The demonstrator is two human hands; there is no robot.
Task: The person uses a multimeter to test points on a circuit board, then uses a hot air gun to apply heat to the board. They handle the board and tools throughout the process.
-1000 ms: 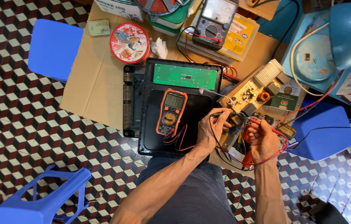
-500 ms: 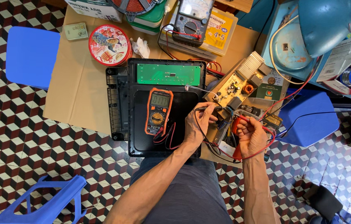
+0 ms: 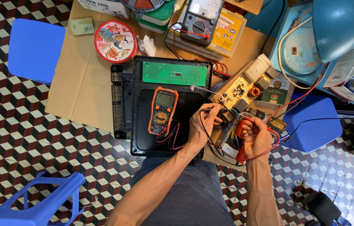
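The left hand (image 3: 202, 125) is pinching a slim black test probe (image 3: 211, 109) between closed fingers (image 3: 215, 119), while the right hand (image 3: 255, 136) is clamping a red probe (image 3: 240, 129), both beside the tan circuit board (image 3: 244, 87) near an orange digital multimeter (image 3: 163, 111).

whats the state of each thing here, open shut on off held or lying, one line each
orange meter: lying flat on the black casing, screen lit
black probe: held in the left hand, tip on the tan circuit board
red probe: held in the right hand
green board: bare, lying in the casing
round tin: lid on
grey meter: lying unheld
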